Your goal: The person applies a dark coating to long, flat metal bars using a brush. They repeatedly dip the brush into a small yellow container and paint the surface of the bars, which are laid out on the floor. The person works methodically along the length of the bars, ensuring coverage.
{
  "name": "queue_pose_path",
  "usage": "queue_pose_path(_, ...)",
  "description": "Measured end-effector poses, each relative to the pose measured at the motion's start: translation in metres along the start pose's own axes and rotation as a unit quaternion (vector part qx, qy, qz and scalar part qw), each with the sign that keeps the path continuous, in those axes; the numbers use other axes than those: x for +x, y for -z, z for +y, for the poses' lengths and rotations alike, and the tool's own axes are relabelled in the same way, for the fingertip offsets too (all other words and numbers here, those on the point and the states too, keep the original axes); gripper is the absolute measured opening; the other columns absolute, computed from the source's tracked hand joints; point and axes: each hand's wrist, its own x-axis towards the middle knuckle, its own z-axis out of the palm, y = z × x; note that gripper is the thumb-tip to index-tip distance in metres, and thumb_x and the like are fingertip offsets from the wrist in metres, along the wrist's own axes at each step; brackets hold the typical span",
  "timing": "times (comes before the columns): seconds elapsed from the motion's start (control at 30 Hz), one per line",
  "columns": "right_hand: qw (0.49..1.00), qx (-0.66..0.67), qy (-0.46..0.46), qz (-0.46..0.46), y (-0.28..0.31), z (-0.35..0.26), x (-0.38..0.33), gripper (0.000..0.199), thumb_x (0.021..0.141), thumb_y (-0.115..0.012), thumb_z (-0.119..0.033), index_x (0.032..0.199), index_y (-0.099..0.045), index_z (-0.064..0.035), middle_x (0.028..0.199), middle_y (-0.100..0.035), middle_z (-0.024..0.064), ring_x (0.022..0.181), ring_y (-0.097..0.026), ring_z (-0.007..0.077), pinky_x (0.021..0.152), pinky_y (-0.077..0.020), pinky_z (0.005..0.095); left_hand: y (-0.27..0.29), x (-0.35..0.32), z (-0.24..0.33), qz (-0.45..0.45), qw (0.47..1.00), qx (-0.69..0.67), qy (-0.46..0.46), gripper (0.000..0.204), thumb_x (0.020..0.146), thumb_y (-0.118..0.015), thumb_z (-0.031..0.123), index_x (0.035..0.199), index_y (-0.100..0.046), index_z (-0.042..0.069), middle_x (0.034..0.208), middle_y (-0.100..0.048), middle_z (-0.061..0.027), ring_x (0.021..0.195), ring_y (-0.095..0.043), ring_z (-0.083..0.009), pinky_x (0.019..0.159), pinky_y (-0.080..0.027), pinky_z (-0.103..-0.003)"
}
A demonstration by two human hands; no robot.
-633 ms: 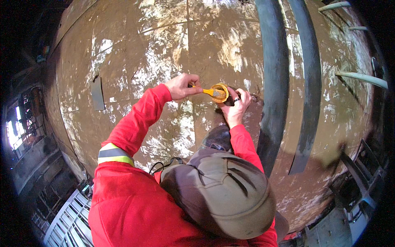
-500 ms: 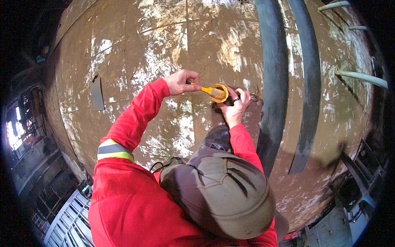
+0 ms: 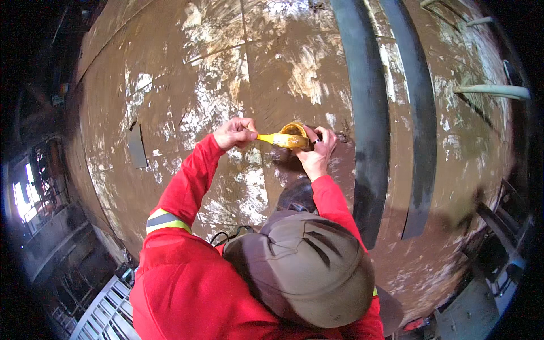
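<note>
Left hand (image 3: 237, 134) pinches a yellow tool (image 3: 274, 139) (perhaps a brush), its broad end at the round yellow cup (image 3: 296, 129) gripped by the right hand (image 3: 318, 153), near the left edge of a matte grey strip (image 3: 371, 141) on streaky brown panelling (image 3: 164, 73).

Floor (image 3: 164, 62) – brown, white-patched | probably a window (image 3: 24, 194) – bright, left, dim around it

A plastic-like gloss is shown by the yellow paddle-shaped tool (image 3: 288, 140); matt cloth is seen in the domed grey-brown cap (image 3: 306, 272) and red long-sleeved top (image 3: 198, 277); the brown surface (image 3: 164, 102) is roughly scuffed.
</note>
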Motion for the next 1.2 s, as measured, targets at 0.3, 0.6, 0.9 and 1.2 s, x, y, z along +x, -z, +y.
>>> queue_pose_path(0.3,0.999,-0.015,-0.051,-0.008,-0.004,-0.005,-0.005,0.073,0.054,-0.082,-0.027,0.122,-0.057,-0.0187,0.109,-0.050,0.0097,0.108,-0.042,0.0315,0.095,-0.0331,0.0463,-0.033,-0.006,0.040,-0.023,0.989,-0.057,-0.132,0.020,0.085,-0.061,0.023,0.083,-0.050,0.006,0.057,-0.042,0.0004,0.047,-0.035,-0.0095,0.044,-0.025,-0.026)
queue_pose_path(0.6,0.971,-0.059,0.031,-0.228,0.207,0.036,-0.064,0.031,0.070,-0.067,-0.024,0.095,-0.066,-0.0046,0.102,-0.056,0.0122,0.102,-0.048,0.0287,0.084,-0.0400,0.0412,-0.147,0.048,0.122,-0.036,0.976,0.143,-0.163,0.027,0.082,-0.064,0.027,0.085,-0.050,0.005,0.059,-0.045,-0.0005,0.050,-0.041,-0.0103,0.046,-0.032,-0.026)
queue_pose_path(0.9,0.891,-0.308,-0.308,-0.130,0.412,0.150,-0.273,0.021,0.068,-0.059,-0.017,0.084,-0.066,-0.0043,0.099,-0.055,0.0133,0.100,-0.047,0.0302,0.082,-0.0403,0.0438,-0.448,0.115,0.155,-0.301,0.831,0.462,-0.071,0.018,0.089,-0.060,0.016,0.099,-0.053,0.002,0.074,-0.053,0.0009,0.062,-0.046,-0.0060,0.055,-0.037,-0.022)
queue_pose_path(1.2,0.890,-0.281,-0.351,0.070,0.335,0.185,-0.298,0.034,0.078,-0.053,-0.013,0.108,-0.061,-0.0009,0.100,-0.056,0.0114,0.101,-0.048,0.0266,0.083,-0.0375,0.0388,-0.546,0.180,-0.002,-0.254,0.673,0.660,-0.217,0.024,0.086,-0.062,0.019,0.105,-0.060,0.005,0.064,-0.056,-0.0054,0.056,-0.046,-0.0115,0.052,-0.040,-0.030)
